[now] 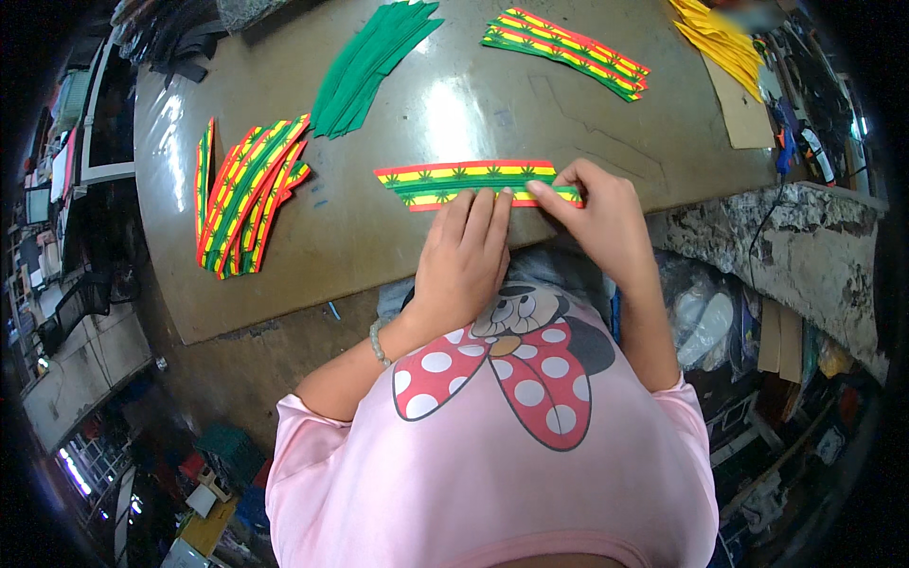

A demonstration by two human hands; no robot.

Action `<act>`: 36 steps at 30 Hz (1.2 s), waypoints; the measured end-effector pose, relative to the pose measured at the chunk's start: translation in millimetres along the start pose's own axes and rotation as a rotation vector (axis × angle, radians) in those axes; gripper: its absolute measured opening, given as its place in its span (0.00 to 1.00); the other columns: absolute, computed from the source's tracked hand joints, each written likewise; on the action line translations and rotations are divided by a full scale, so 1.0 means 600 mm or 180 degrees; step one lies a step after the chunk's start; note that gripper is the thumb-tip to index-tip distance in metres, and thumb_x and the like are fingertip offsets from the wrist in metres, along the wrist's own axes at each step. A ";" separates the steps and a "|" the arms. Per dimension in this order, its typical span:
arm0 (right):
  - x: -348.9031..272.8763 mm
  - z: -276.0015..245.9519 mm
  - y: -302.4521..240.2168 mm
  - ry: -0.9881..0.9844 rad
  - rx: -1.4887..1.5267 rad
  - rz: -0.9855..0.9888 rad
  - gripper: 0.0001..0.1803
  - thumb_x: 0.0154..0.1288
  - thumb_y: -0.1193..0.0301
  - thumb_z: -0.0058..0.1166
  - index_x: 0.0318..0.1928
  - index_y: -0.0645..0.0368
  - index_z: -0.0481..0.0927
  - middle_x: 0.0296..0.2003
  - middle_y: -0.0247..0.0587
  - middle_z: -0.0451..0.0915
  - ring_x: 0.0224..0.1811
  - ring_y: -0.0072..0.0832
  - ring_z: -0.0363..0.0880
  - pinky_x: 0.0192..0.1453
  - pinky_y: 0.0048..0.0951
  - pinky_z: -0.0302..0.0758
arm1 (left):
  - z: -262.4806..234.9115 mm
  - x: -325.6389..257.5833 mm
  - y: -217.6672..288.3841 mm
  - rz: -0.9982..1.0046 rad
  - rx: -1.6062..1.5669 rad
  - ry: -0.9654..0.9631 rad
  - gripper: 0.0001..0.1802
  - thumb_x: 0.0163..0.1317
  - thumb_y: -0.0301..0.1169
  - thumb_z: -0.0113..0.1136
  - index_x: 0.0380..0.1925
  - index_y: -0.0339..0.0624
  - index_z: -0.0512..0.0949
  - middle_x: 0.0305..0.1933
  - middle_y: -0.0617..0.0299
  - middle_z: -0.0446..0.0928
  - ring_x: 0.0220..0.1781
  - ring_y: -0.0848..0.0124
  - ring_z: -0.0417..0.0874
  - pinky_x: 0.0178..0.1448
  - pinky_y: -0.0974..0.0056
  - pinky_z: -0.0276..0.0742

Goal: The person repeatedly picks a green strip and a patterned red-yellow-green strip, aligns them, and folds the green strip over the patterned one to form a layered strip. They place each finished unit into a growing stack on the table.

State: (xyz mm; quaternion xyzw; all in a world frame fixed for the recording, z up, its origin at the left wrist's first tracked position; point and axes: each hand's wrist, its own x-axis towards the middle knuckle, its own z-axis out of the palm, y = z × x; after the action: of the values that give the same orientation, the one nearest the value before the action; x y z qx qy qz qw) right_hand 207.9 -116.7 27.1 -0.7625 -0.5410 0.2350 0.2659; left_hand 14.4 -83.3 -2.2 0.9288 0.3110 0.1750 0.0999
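Note:
A fabric strip (464, 173) in red, yellow and green bands with dark leaf shapes lies crosswise near the table's front edge. Flat fingers of my left hand (467, 241) rest on its lower edge, holding nothing. My right hand (598, 210) pinches the strip's right end between thumb and index finger. A green band runs along the strip's middle; whether this is one piece or several layers I cannot tell. To the left lies a fanned pile of similar printed strips (248, 194).
Plain green pieces (371, 68) are stacked toward the back of the brown table (360, 218). Another stack of printed strips (568, 55) sits farther right. Yellow pieces (721, 43) lie at the far right beside a cardboard piece (741, 106). Dark scraps (180, 43) occupy the back left corner.

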 end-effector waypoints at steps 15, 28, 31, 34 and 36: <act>-0.006 0.010 0.007 0.0057 0.0323 0.0147 0.13 0.66 0.67 0.63 0.34 0.64 0.77 0.18 0.44 0.70 0.19 0.26 0.66 0.25 0.32 0.64 | -0.005 -0.001 -0.011 -0.0011 -0.0038 -0.0019 0.31 0.58 0.35 0.63 0.65 0.50 0.74 0.56 0.57 0.71 0.57 0.60 0.71 0.63 0.55 0.70; -0.007 -0.012 0.012 -0.0121 0.0134 0.0169 0.13 0.66 0.65 0.63 0.35 0.64 0.78 0.20 0.43 0.76 0.23 0.31 0.74 0.28 0.33 0.70 | 0.005 0.041 -0.001 0.0427 -0.0042 -0.0005 0.28 0.55 0.34 0.63 0.58 0.39 0.74 0.53 0.57 0.74 0.57 0.59 0.74 0.61 0.55 0.71; -0.012 -0.022 0.024 -0.0156 0.0675 0.0531 0.13 0.67 0.68 0.65 0.35 0.65 0.79 0.19 0.32 0.75 0.22 0.15 0.70 0.26 0.23 0.67 | 0.009 0.038 0.002 0.0371 -0.0105 0.0053 0.28 0.54 0.31 0.64 0.57 0.39 0.74 0.53 0.56 0.74 0.57 0.58 0.75 0.61 0.55 0.71; -0.014 -0.018 0.030 -0.0100 0.0864 0.0693 0.13 0.65 0.67 0.64 0.33 0.65 0.80 0.21 0.42 0.78 0.22 0.27 0.76 0.28 0.30 0.72 | 0.010 0.036 0.002 0.0370 -0.0168 0.0122 0.28 0.54 0.30 0.64 0.58 0.40 0.75 0.53 0.56 0.74 0.57 0.58 0.75 0.61 0.55 0.71; -0.015 -0.014 0.030 -0.0027 0.0801 0.0669 0.13 0.64 0.66 0.64 0.32 0.65 0.80 0.21 0.48 0.80 0.21 0.34 0.80 0.29 0.34 0.75 | 0.010 0.035 0.000 0.0371 -0.0231 0.0162 0.28 0.54 0.29 0.64 0.58 0.40 0.75 0.53 0.56 0.74 0.56 0.58 0.75 0.60 0.54 0.71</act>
State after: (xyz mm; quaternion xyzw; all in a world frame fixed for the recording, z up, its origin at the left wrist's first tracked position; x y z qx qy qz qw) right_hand 223.3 -131.5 21.8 -0.7746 -0.4256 0.3306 0.3310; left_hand 32.6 -71.1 -1.9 0.9363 0.2523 0.2153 0.1153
